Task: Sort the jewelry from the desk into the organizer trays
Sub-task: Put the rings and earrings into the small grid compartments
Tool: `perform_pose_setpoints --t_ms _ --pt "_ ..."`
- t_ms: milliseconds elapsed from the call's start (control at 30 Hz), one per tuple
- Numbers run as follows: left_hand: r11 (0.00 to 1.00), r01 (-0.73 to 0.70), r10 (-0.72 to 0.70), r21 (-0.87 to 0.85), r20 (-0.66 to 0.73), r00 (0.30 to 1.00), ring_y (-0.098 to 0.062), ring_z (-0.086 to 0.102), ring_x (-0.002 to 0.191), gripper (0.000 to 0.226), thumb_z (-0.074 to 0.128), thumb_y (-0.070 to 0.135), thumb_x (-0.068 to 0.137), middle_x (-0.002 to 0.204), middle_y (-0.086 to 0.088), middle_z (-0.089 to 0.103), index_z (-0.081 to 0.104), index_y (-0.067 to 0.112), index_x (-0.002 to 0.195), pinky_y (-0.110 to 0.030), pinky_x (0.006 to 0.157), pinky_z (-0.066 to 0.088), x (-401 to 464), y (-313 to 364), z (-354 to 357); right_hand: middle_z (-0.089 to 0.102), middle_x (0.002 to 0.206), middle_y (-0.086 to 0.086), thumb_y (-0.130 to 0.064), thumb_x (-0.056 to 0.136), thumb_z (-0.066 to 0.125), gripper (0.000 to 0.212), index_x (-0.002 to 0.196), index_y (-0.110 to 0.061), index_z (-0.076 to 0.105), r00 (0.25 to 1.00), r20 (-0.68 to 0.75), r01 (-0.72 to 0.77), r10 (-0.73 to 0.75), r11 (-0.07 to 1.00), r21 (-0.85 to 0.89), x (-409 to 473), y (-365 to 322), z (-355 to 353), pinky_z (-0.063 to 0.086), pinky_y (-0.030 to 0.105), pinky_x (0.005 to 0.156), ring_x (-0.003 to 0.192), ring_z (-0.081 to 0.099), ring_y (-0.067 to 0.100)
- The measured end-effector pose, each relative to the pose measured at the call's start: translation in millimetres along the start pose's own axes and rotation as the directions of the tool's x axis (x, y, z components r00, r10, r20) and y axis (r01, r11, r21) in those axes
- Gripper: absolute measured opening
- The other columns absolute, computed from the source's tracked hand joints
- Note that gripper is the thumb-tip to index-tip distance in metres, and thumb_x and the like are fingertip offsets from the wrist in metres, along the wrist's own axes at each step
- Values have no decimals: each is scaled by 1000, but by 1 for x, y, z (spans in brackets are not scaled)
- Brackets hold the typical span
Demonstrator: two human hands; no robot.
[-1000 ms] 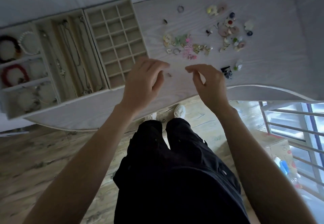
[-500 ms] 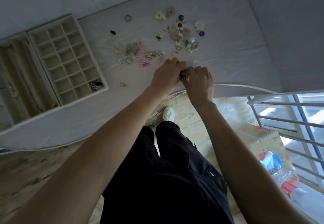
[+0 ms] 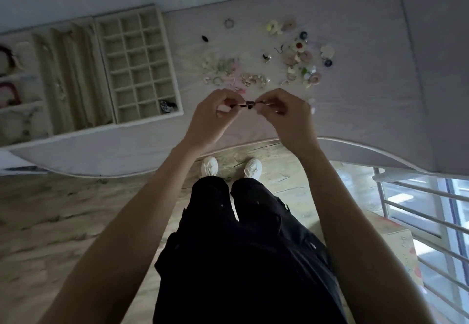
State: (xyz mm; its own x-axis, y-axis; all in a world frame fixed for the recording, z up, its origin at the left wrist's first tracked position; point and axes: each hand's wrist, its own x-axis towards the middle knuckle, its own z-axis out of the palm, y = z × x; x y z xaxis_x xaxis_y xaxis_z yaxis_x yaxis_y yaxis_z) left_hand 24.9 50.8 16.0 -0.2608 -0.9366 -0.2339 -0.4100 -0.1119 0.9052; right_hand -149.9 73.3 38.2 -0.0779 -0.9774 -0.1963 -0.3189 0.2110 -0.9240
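Head view: left hand (image 3: 215, 114) and right hand (image 3: 281, 111) raised close together above the desk (image 3: 355, 110), both sets of fingers curled, pinching one small dark jewelry piece (image 3: 247, 103) between them; its shape is too small to tell. Beyond the hands lies a loose scatter of rings and earrings (image 3: 256, 70), pastel and gold-toned. Left of the left hand sits a beige gridded organizer tray (image 3: 138, 66), fabric-lined, with a dark item (image 3: 167, 105) in its near corner cell.

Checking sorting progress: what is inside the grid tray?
The grid tray shows one dark piece in its near-right cell; the other visible cells look bare. Nothing covers it, though the blur hides finer detail.
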Motion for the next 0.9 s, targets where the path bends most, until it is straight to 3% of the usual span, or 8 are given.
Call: perform_pose_setpoints --t_ms 133,233,367,500,600,733,800,900 --pt "1000 16 -16 -5 -14 1000 1 45 122 51 67 14 87 134 11 48 47 25 133 -17 99 40 -32 -9 -41 69 79 -4 -9 85 66 6 87 -14 65 980 192 44 -51 998 41 8 -35 45 52 23 73 77 67 8" --pt "995 25 -23 -93 30 999 7 45 122 51 61 22 92 133 18 48 36 33 136 -18 103 37 -45 -17 -65 67 74 -9 -10 86 66 7 86 -17 64 964 262 33 -44 998 46 14 -54 85 48 16 63 66 63 0" --pt "993 4 -18 -121 -120 993 0 63 91 23 51 11 98 97 1 66 53 6 120 -15 83 47 -45 -35 -87 65 75 -7 -14 85 66 4 85 -17 67 986 159 -59 47 996 70 25 -56 122 42 18 61 64 56 1" --pt "996 66 -79 -52 -295 952 -2 65 78 12 58 11 93 82 13 65 64 17 103 -16 73 51 -39 -49 -104 65 73 -2 -12 82 68 15 77 -25 63 984 79 -164 158 984 69 32 -45 146 43 24 62 69 60 12" --pt "988 107 -53 114 -398 916 -6 63 78 11 65 15 88 83 13 62 68 11 98 -14 76 51 -30 -56 -108 64 70 -6 -9 78 70 23 73 -28 58 988 4 -154 154 988 -15 33 -37 153 48 25 65 69 62 12" --pt "951 89 19 297 -342 939 -13 67 82 13 66 23 87 90 5 70 68 13 95 -32 77 54 -19 -62 -103 61 72 -14 -9 80 68 12 79 -19 61 997 -13 -74 73 988 -134 28 -34 158 44 10 64 67 58 -4" --pt "927 89 33 364 -316 948 -15 66 85 15 65 25 88 95 2 70 67 14 98 -29 76 51 -17 -62 -98 60 72 -15 -9 82 67 8 82 -15 62 999 -24 -46 43 984 -170 27 -34 159 42 8 63 67 55 -10" --pt "947 59 41 315 -300 953 -14 65 93 23 64 20 89 104 2 69 64 14 111 -26 82 50 -20 -63 -94 58 74 -17 -10 83 66 8 84 -15 61 998 -46 -42 34 981 -188 30 -34 159 41 7 64 69 55 -10"
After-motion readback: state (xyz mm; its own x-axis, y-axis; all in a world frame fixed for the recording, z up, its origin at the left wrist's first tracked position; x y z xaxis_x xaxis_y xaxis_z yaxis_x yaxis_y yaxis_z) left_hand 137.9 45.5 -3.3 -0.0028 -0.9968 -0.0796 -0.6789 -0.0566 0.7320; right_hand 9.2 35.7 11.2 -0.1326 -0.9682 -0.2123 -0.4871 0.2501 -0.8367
